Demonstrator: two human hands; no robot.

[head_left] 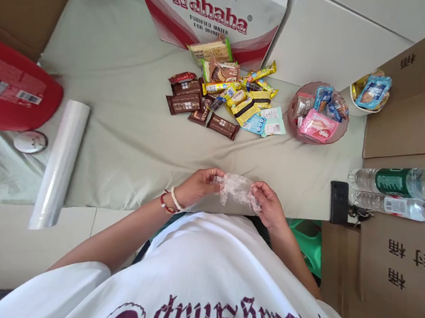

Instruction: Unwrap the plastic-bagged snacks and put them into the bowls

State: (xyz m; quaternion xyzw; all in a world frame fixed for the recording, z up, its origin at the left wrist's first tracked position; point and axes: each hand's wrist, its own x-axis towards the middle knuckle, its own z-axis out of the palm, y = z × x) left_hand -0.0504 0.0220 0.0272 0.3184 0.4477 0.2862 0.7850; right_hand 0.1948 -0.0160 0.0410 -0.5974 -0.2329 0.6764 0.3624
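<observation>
Both hands hold a crumpled piece of clear plastic film [237,189] just above the near edge of the grey-green cloth [131,135]. My left hand [199,187], with bead bracelets on the wrist, pinches its left side. My right hand [268,204] pinches its right side. Farther out lies a pile of wrapped snacks [224,99], brown, yellow and pale blue. To its right stands a pink bowl [337,133] holding several snack packets.
A roll of clear film [60,163] lies at the left beside a red pack [11,87] and a small white disc [30,141]. A Wahaha water carton [212,12] stands behind. Right: white cup of snacks [369,94], two water bottles [402,191], dark phone [339,201], cardboard boxes [414,114].
</observation>
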